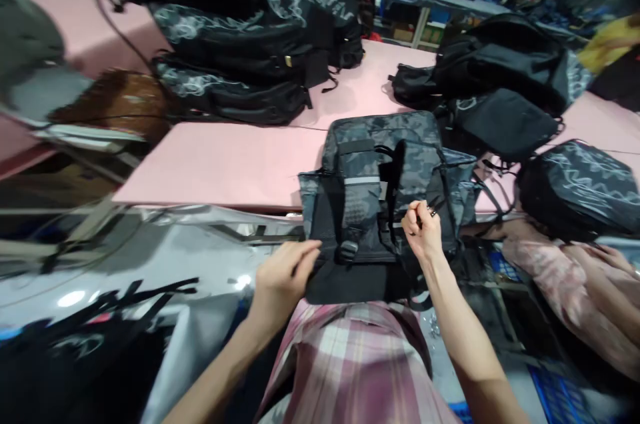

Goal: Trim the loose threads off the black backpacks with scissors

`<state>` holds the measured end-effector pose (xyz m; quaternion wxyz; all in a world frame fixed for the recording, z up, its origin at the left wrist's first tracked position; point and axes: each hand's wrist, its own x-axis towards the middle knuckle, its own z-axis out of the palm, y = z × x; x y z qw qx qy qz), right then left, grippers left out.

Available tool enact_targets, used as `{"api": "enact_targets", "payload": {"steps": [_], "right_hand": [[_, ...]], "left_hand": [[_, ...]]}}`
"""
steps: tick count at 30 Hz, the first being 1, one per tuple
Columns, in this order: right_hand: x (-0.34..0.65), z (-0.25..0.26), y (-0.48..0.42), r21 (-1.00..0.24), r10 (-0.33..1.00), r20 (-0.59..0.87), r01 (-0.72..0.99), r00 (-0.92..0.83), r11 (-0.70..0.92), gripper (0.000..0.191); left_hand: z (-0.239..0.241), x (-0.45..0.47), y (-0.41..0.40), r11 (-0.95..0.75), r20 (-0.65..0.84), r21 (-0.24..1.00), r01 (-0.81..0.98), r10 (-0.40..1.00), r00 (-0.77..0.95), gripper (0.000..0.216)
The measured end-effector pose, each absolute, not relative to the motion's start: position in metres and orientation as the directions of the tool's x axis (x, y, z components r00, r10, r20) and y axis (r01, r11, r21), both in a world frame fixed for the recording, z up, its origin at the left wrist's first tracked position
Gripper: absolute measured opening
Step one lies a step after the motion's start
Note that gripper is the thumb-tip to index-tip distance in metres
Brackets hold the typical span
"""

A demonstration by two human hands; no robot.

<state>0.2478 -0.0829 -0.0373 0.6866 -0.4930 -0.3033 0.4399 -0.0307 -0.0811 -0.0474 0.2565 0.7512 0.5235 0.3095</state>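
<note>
Showing on the backpack (363, 203) is an unreadable label (383, 191).

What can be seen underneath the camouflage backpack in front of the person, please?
The camouflage backpack rests partly on the pink table, visible at both sides; plaid fabric shows past its lower edge. Whatever lies directly beneath is covered, so unseen.
</note>
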Motion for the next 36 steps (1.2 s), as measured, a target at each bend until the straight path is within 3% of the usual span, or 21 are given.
{"api": "enact_targets", "payload": {"steps": [5,10,12,14,17,19,23,26,29,33,36], "right_hand": [[0.281,-0.022,-0.119,-0.931,0.833,0.008,-0.299,0.554,0.208,0.035],[0.328,-0.049,-0.177,-0.956,0.648,-0.042,-0.22,0.76,0.195,0.029],[0.334,-0.07,-0.203,-0.978,0.573,-0.076,-0.174,0.816,0.119,0.029],[0.329,-0.089,-0.224,-0.994,0.527,-0.101,-0.109,0.844,-0.015,0.027],[0.308,-0.107,-0.238,-0.983,0.601,-0.089,0.027,0.794,-0.181,0.026],[0.295,-0.111,-0.235,-0.978,0.684,-0.09,0.065,0.724,-0.197,0.032],[0.29,-0.109,-0.216,-0.983,0.626,-0.141,-0.032,0.767,-0.181,0.023],[0.298,-0.103,-0.206,-0.992,0.544,-0.039,0.032,0.838,-0.121,0.022],[0.303,-0.097,-0.201,-0.991,0.649,-0.011,0.08,0.761,-0.109,0.03],[0.298,-0.092,-0.194,-0.982,0.812,-0.171,-0.033,0.558,-0.184,0.028],[0.294,-0.09,-0.19,-0.969,0.857,-0.244,-0.084,0.454,-0.232,0.024]], "left_hand": [[-0.049,0.061,-0.105,-0.665,0.3,0.626,0.407,0.687,0.662,0.037],[-0.057,0.124,-0.094,-0.739,0.283,0.461,0.491,0.647,0.708,0.067],[-0.054,0.14,-0.079,-0.681,0.241,0.493,0.542,0.705,0.667,0.068],[-0.049,0.151,-0.062,-0.554,0.175,0.636,0.537,0.781,0.599,0.068],[-0.039,0.163,-0.035,-0.333,0.09,0.851,0.406,0.853,0.513,0.072],[-0.033,0.168,-0.021,-0.262,0.076,0.905,0.336,0.875,0.477,0.073],[-0.028,0.171,-0.009,-0.207,0.07,0.937,0.282,0.901,0.428,0.073],[-0.027,0.173,-0.01,-0.119,0.011,0.966,0.23,0.906,0.422,0.074],[-0.022,0.175,-0.012,0.024,-0.058,0.996,0.085,0.903,0.425,0.078],[-0.003,0.173,-0.011,0.256,-0.2,0.963,-0.084,0.889,0.413,0.079],[0.013,0.169,0.0,0.322,-0.251,0.935,-0.15,0.897,0.365,0.066]]}}
